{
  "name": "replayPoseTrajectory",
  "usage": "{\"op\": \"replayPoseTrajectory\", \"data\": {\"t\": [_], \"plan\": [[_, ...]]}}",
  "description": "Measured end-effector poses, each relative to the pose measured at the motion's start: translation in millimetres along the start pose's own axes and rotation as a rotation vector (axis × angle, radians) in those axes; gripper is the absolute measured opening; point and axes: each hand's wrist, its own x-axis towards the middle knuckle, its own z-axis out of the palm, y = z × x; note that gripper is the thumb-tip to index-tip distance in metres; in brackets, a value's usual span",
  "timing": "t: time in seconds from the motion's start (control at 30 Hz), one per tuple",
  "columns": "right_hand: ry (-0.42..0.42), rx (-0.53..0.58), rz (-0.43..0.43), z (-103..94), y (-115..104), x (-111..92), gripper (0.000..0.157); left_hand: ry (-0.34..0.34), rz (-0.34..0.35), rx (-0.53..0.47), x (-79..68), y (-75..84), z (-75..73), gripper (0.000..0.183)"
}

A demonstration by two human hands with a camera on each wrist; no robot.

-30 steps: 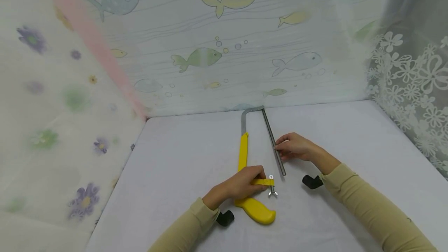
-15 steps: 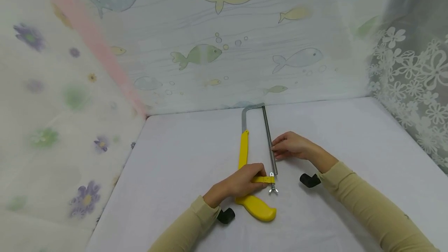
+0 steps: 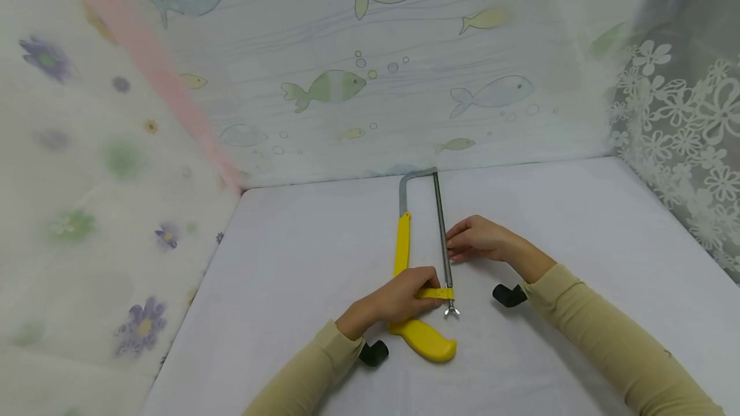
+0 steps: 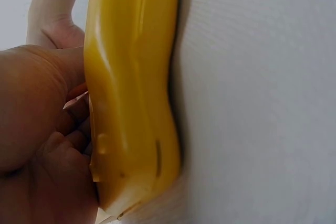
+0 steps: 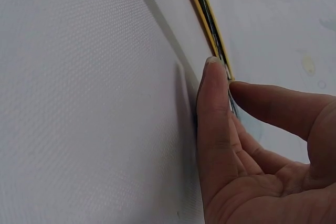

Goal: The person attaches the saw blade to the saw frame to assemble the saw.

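Observation:
A hacksaw with a yellow handle [image 3: 428,341] and a grey front bow [image 3: 403,194] lies on the white-covered table. My left hand [image 3: 401,297] grips its yellow frame just ahead of the handle, palm down. The dark metal blade [image 3: 440,217] runs from the bow's far tip to the yellow bracket [image 3: 437,293], where its near end overlaps the pin. A silver wing nut [image 3: 452,311] sticks out below that bracket. Thumb and fingers of my right hand [image 3: 478,239] pinch the blade's lower half from the right. The left wrist view shows the yellow handle [image 4: 131,77] close up beside the palm.
Black wrist cameras [image 3: 509,296] sit at both cuffs. Behind the table [image 3: 312,236] hangs a fish-print curtain [image 3: 324,50]. A flowered sheet [image 3: 115,210] borders the left side, and white lace [image 3: 682,127] the right.
The right hand has swung the blade's near end leftward, from beside the bracket into line with its pin. The left hand keeps its grip on the frame.

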Motion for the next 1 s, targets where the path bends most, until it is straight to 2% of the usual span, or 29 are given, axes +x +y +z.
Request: {"op": "replayPoseTrajectory", "data": {"t": [0.47,0.7,1.0], "plan": [[0.002,-0.062,-0.04,0.9,-4.1,-1.3,0.039,-0.012,-0.012,-0.006,2.0,0.2,-0.9,0.016],[0.056,-0.197,-0.096,0.5,-3.2,-3.1,0.033,-0.005,-0.012,-0.005,3.3,0.6,-1.6,0.015],[0.084,-0.414,-0.118,2.6,-1.6,-24.0,0.027,-0.013,-0.025,-0.009,1.5,0.2,-0.9,0.015]]}}
